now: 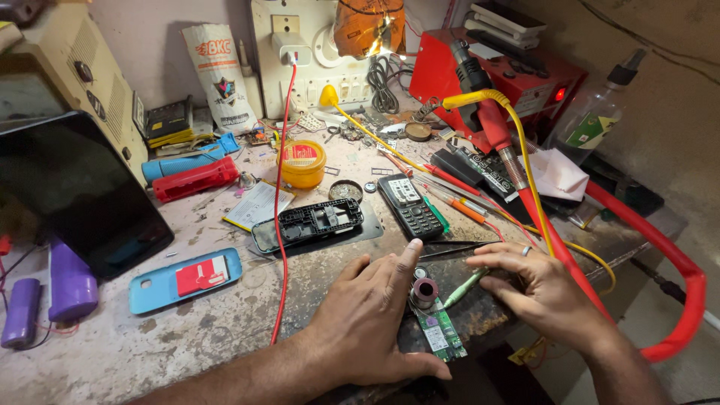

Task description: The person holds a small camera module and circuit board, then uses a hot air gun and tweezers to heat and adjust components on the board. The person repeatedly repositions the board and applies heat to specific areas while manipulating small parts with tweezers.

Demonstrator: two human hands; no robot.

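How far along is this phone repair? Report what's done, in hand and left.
Done: the black phone shell lies opened on the bench, its blue cover set aside. In hand: the left hand steadies the green circuit board; the right hand holds a green-handled tool beside it. Left: the board is not yet back in the shell.

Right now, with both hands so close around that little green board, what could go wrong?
The left hand only pins the green circuit board flat near the bench edge, so it could slip off. The right hand holds a pale green tool close to the left fingers. The red cable beside the wrist might snag.
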